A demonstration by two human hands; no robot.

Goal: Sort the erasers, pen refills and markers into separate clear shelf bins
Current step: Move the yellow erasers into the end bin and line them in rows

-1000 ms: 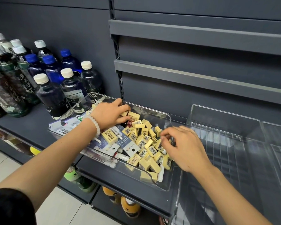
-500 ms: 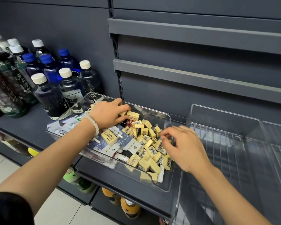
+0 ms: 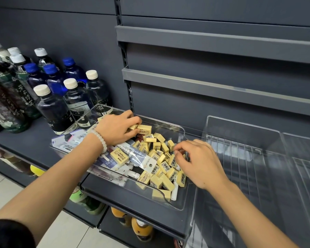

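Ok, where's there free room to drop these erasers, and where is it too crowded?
The clear bin right of the right hand is bare to its wire floor. The shelf strip between the bottles and the mixed bin is narrow but free. The mixed bin is crowded with erasers.

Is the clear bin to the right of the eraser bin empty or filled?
Empty: only shelf wire shows through the right clear bin.
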